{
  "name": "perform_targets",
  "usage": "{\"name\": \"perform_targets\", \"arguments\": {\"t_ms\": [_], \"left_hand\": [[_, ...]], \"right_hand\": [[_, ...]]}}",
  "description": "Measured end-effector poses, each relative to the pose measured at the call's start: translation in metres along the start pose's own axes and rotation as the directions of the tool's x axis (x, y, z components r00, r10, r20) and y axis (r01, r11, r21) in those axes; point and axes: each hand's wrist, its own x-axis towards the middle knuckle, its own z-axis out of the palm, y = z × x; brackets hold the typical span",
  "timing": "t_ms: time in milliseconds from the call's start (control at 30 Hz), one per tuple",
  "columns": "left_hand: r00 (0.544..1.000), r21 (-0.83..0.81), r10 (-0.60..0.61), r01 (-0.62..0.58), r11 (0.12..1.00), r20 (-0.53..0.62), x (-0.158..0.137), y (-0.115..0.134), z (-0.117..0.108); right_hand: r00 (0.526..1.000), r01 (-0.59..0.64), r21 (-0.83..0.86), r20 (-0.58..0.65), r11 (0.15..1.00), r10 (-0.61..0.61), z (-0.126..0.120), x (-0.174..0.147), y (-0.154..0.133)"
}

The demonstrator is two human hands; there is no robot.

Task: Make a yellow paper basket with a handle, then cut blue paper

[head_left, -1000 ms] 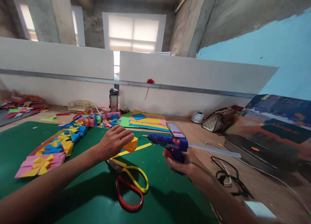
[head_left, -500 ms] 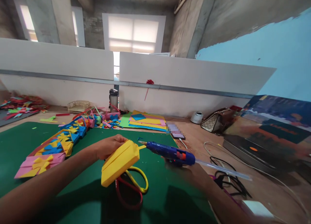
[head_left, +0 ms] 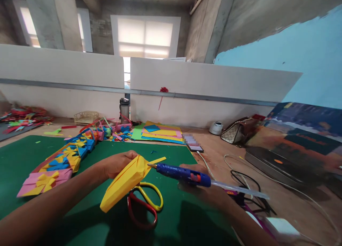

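Note:
My left hand (head_left: 121, 163) grips a folded yellow paper box (head_left: 124, 183) by its far side, with the fingertips hidden behind it. A thin yellow paper strip (head_left: 159, 160) sticks out from the box's right end. In my right hand (head_left: 188, 183) is a blue glue gun (head_left: 179, 174), its metal tip pointing left and at the box's right end, close to the strip. A clear glue stick (head_left: 240, 189) juts from the gun's rear. Below the box, scissors (head_left: 143, 207) with one red and one yellow handle loop lie on the green mat (head_left: 93, 224), blades hidden.
On the left stand several paper gift bags with bows (head_left: 45, 182). Coloured paper sheets (head_left: 162, 133), a phone (head_left: 195, 148) and a bottle (head_left: 124, 110) sit farther back. Cables (head_left: 256, 185) and a dark case (head_left: 278, 167) are on the right.
The box has tilted and turned, its near end dropping lower left. The glue gun has shifted slightly left and down, bringing its tip from the strip to the box's end.

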Motion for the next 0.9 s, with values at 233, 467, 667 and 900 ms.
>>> {"name": "perform_targets", "arguments": {"t_ms": [233,467,667,900], "left_hand": [[0.996,-0.101,-0.072,0.066,0.993,-0.06,0.0,-0.001,-0.012],[0.998,-0.073,-0.052,0.049,0.996,-0.046,0.0,0.005,-0.02],[0.997,0.047,-0.012,0.016,0.999,-0.081,0.004,0.007,-0.024],[0.978,0.177,0.148,-0.121,0.977,-0.15,0.013,0.005,-0.028]], "right_hand": [[1.0,-0.014,-0.125,0.003,0.992,0.014,-0.006,-0.001,-0.001],[1.0,0.019,-0.167,0.018,0.986,-0.017,-0.011,-0.001,0.001],[0.998,0.015,-0.264,-0.057,0.964,-0.031,-0.013,0.003,0.007],[0.961,-0.159,-0.783,-0.263,0.602,-0.088,-0.004,0.003,0.032]]}}
